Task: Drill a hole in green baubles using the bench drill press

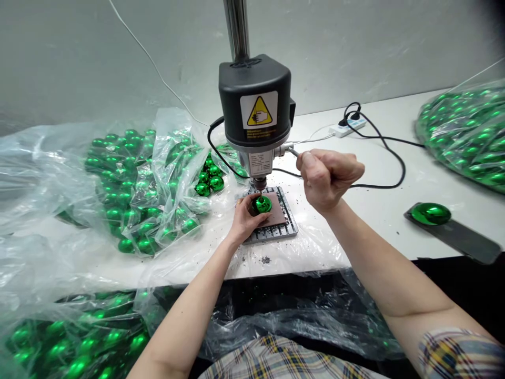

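A black bench drill press [255, 105] stands on the white table, its bit just above a shiny green ball [262, 204]. My left hand [244, 218] is closed round that ball and steadies it on a brown pad [276, 209] on the ribbed metal base [290, 223]. My right hand [327, 176] is a fist wrapped round the drill's thin metal feed lever [294, 151], to the right of the drill head.
A clear plastic bag of green balls [130, 184] lies left of the drill. Another bag [469, 134] sits far right, a third [74, 337] low left by my lap. A green half-ball [430, 213] rests on a dark flat slab. A power strip [349, 126] and black cable lie behind.
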A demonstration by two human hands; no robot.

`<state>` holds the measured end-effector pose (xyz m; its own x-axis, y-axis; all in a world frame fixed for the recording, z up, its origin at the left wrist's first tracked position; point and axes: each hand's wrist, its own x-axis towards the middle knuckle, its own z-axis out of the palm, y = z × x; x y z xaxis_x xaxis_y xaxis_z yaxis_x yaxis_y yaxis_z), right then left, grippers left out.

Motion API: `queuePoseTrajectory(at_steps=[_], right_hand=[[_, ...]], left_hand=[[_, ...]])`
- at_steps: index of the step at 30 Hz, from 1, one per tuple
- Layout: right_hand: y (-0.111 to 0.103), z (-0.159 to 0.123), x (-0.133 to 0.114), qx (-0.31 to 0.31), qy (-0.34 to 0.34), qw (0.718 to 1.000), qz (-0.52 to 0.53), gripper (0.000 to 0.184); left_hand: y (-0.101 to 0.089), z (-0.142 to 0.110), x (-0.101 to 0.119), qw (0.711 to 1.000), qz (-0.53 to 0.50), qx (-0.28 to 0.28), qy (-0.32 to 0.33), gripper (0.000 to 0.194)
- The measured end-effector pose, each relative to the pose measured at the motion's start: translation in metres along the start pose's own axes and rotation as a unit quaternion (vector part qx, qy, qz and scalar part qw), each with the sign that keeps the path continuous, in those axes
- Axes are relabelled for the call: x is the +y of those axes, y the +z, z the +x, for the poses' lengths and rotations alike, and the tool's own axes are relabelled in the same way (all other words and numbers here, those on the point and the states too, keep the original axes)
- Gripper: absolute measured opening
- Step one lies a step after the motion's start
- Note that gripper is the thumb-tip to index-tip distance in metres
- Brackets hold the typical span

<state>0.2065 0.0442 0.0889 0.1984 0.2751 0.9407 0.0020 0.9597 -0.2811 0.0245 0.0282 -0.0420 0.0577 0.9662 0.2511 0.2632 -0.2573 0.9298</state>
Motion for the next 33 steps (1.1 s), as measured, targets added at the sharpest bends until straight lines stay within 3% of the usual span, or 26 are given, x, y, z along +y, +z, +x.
queuePoseTrajectory(at_steps=[4, 10, 13, 17, 20, 21, 22, 24, 26, 27, 29, 30, 33], right_hand=[[0.001, -0.003, 0.004, -0.006, -0.054, 0.998, 0.023, 0.051], [0.002, -0.008, 0.001, -0.014, -0.054, 0.997, 0.053, 0.052], [0.009, 0.019, -0.003, 0.017, 0.017, 0.996, 0.085, 0.055], [0.021, 0.071, 0.002, 0.021, 0.181, 0.977, 0.107, 0.05], [0.027, 0.092, 0.009, 0.019, 0.251, 0.962, 0.106, 0.05], [0.028, 0.094, 0.011, 0.017, 0.258, 0.96, 0.104, 0.051], [0.029, 0.094, 0.012, 0.017, 0.26, 0.96, 0.104, 0.051], [0.029, 0.091, 0.011, 0.024, 0.257, 0.96, 0.107, 0.051], [0.03, 0.089, 0.008, 0.034, 0.255, 0.961, 0.105, 0.051], [0.03, 0.088, 0.006, 0.04, 0.254, 0.961, 0.103, 0.05], [0.031, 0.087, 0.003, 0.047, 0.251, 0.961, 0.101, 0.05], [0.031, 0.087, 0.002, 0.047, 0.251, 0.962, 0.099, 0.049], [0.032, 0.088, 0.001, 0.041, 0.249, 0.963, 0.093, 0.049]], left_hand=[[-0.001, 0.0, 0.003, 1.0, 0.018, 0.003, 0.007, 0.061], [-0.001, -0.002, 0.007, 0.998, 0.056, 0.017, -0.005, 0.063], [0.001, 0.0, 0.005, 0.999, 0.032, 0.018, -0.014, 0.063], [-0.003, -0.005, 0.016, 0.998, 0.035, 0.041, -0.023, 0.054], [-0.015, -0.034, 0.039, 0.993, 0.078, 0.077, -0.036, 0.045], [-0.02, -0.05, 0.048, 0.993, 0.1, 0.057, -0.038, 0.044], [-0.023, -0.068, 0.055, 0.992, 0.124, -0.006, -0.033, 0.043], [-0.028, -0.108, 0.065, 0.963, 0.19, -0.191, 0.004, 0.05], [-0.028, -0.145, 0.066, 0.885, 0.318, -0.329, 0.088, 0.054], [-0.027, -0.16, 0.063, 0.84, 0.378, -0.362, 0.142, 0.057], [-0.026, -0.175, 0.053, 0.783, 0.443, -0.359, 0.248, 0.06], [-0.028, -0.175, 0.047, 0.781, 0.439, -0.33, 0.296, 0.06], [-0.045, -0.135, 0.037, 0.844, 0.365, -0.17, 0.353, 0.044]])
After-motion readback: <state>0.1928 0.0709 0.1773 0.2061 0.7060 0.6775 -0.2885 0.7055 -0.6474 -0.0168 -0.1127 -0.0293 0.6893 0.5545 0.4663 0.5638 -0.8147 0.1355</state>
